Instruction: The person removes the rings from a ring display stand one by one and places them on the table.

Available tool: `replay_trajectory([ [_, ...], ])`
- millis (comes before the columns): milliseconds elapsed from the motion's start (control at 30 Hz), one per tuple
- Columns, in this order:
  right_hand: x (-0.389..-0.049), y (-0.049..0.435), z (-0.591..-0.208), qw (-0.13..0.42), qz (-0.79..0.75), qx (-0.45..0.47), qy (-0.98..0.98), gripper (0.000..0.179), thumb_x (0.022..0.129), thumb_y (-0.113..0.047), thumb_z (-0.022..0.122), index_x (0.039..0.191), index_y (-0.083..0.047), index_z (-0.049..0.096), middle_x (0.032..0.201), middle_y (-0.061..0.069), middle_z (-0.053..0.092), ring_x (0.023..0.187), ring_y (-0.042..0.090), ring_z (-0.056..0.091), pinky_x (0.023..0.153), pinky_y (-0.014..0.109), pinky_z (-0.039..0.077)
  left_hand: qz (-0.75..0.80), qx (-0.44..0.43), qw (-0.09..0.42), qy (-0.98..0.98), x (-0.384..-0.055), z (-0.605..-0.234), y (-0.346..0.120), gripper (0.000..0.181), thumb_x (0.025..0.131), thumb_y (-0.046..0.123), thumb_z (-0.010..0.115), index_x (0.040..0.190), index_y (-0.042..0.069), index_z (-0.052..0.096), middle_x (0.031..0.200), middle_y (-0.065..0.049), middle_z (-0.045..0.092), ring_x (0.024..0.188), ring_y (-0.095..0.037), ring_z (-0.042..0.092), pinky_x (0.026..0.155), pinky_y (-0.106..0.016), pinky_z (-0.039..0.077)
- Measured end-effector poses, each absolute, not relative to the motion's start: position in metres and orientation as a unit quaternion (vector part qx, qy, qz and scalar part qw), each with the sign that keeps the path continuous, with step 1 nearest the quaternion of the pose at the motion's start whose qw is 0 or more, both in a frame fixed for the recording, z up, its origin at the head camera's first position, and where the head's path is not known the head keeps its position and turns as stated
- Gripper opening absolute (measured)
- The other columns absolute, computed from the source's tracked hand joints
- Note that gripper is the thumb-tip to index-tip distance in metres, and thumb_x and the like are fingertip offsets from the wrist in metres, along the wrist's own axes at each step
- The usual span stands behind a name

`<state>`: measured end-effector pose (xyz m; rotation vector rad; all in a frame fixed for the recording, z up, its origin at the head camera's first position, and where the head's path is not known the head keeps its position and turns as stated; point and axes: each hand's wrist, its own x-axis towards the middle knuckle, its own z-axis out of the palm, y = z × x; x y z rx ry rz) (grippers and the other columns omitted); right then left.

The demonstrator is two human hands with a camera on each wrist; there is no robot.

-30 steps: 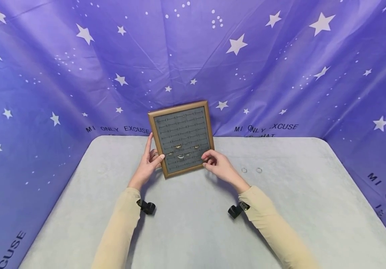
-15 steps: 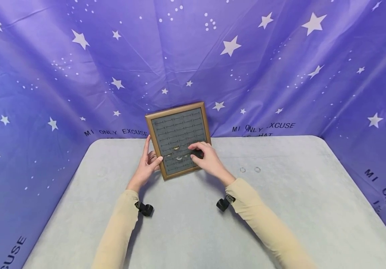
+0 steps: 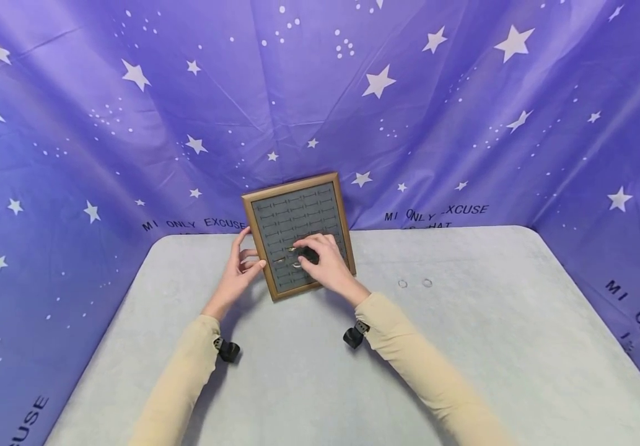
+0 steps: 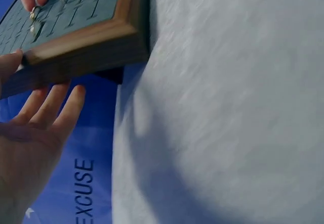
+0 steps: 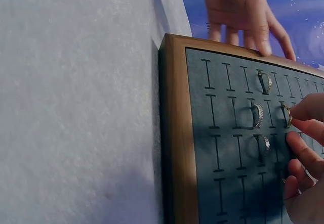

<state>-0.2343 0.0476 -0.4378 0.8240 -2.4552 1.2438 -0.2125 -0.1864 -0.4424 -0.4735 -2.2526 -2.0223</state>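
A wooden-framed ring display board (image 3: 297, 214) with a grey slotted pad stands tilted back near the table's far edge. My left hand (image 3: 236, 269) holds its left side, the thumb on the front rim and the fingers behind. Over the lower half of the pad, my right hand (image 3: 322, 260) pinches at a gold ring (image 5: 287, 115) in its slot, fingertips right against it. Close by in the right wrist view sit a silver ring (image 5: 258, 116) and two more, a ring (image 5: 266, 82) above and a ring (image 5: 263, 145) below. The right hand hides part of the pad.
Two loose rings, a left one (image 3: 403, 284) and a right one (image 3: 427, 283), lie on the pale table (image 3: 297, 371) right of the board. A purple starred curtain (image 3: 320, 93) hangs behind and at both sides.
My right hand has moved left across the pad, from the board's lower right edge to the gold ring. The left hand keeps its hold on the board's side, its fingers slightly shifted.
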Motion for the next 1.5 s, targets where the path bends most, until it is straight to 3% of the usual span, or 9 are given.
replay_trajectory([
  [200,-0.232,0.043,-0.445,0.149,0.423,0.288,-0.846,0.03,0.086,-0.006,0.069,0.115,-0.009,0.069,0.112,0.007,0.06,0.106,0.028,0.046,0.091,0.045,0.037,-0.645,-0.159,0.063,-0.744,-0.219,-0.421,-0.191,0.077,0.092,-0.005,0.061,0.153,0.011,0.017,0.125,-0.027,0.045,0.09,-0.012,0.063,0.082,-0.024,0.052],
  [567,-0.231,0.032,-0.436,0.141,0.411,0.258,-0.863,0.019,0.089,-0.011,0.069,0.108,-0.011,0.071,0.101,0.003,0.06,0.097,0.023,0.047,0.085,0.041,0.038,-0.697,-0.173,0.048,-0.694,-0.249,-0.428,-0.199,0.086,0.091,-0.01,0.058,0.154,0.028,0.012,0.11,-0.009,0.052,0.084,-0.017,0.066,0.07,-0.035,0.057],
  [1033,-0.235,0.024,-0.432,0.147,0.395,0.22,-0.879,0.007,0.083,-0.01,0.07,0.086,-0.012,0.064,0.091,0.002,0.053,0.097,0.025,0.043,0.082,0.041,0.034,-0.711,-0.175,0.044,-0.679,-0.254,-0.432,-0.198,0.085,0.092,-0.007,0.058,0.152,0.033,0.013,0.11,-0.011,0.051,0.086,-0.017,0.067,0.07,-0.04,0.057],
  [1500,-0.227,0.034,-0.434,0.124,0.449,0.228,-0.855,0.003,0.086,-0.01,0.067,0.088,-0.009,0.066,0.101,0.005,0.06,0.103,0.027,0.045,0.092,0.048,0.034,-0.714,-0.178,0.037,-0.676,-0.255,-0.434,-0.195,0.085,0.092,-0.008,0.058,0.152,0.032,0.012,0.107,-0.011,0.052,0.084,-0.018,0.067,0.073,-0.044,0.057],
])
